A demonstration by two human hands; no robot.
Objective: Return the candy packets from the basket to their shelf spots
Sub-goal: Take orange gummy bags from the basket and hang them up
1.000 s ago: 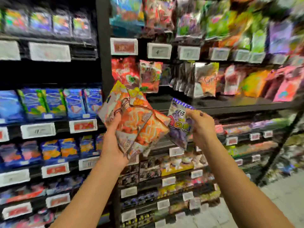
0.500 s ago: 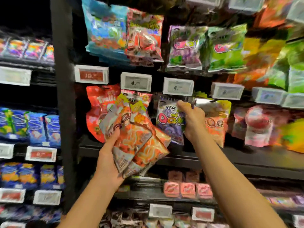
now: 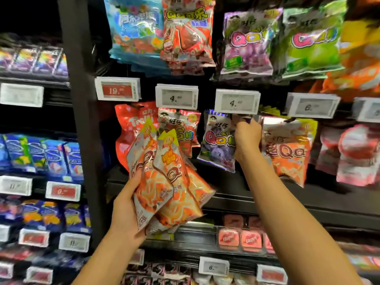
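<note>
Head view: I am looking forward and down at a dark candy shelf (image 3: 267, 204) with packets hanging in rows under white price tags.
Right hand (image 3: 246, 138): I am seeing it raised to the middle row, its grip pinching the top right edge of the purple packet (image 3: 216, 140).
Purple packet: it is hanging tilted just under the price tag reading 4 (image 3: 236, 101), between the red-topped packet (image 3: 185, 128) and the orange packet on the peg (image 3: 287, 149). I am not able to tell whether its hole is on the peg, since the hand is covering that spot.
Left hand (image 3: 125, 210): it is sitting lower and to the left, its grip curling round the bottom of the orange packets (image 3: 164, 182).
Orange packets: they are fanning upward from the left hand, several of them overlapping, their yellow tops reaching in front of the red bag (image 3: 127, 128) and the red-topped packet.
Upper row: the larger purple bag (image 3: 248, 44) and the green bag (image 3: 310, 42) are hanging side by side, with a blue bag (image 3: 133, 27) and a red cola bag (image 3: 185, 31) to their left.
Left bay: blue packets (image 3: 41, 153) are standing in a row, blurred at the edge of my view.
Lower shelf: small pink packs (image 3: 240, 239) are lying below the right forearm.
</note>
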